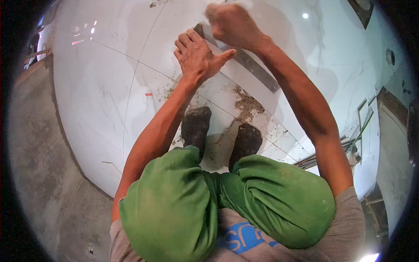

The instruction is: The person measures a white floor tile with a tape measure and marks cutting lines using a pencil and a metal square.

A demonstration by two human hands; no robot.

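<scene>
My left hand lies palm down over the white tile floor, its thumb stretched out and its fingers slightly bent and apart. A flat grey metal bar with small round marks near its end runs slantwise on the tile between my hands. My left fingers are beside its dark far end, but I cannot tell if they touch it. My right hand is closed in a fist above the bar, smeared by motion. A pale, flat edge shows under that fist; whatever the fist holds is hidden.
My dark-covered feet stand on the tile below my hands. Crumbly brown dirt lies around them along a tile joint. A small red piece lies to the left. Bare grey concrete borders the tiles at left; thin rods lie at right.
</scene>
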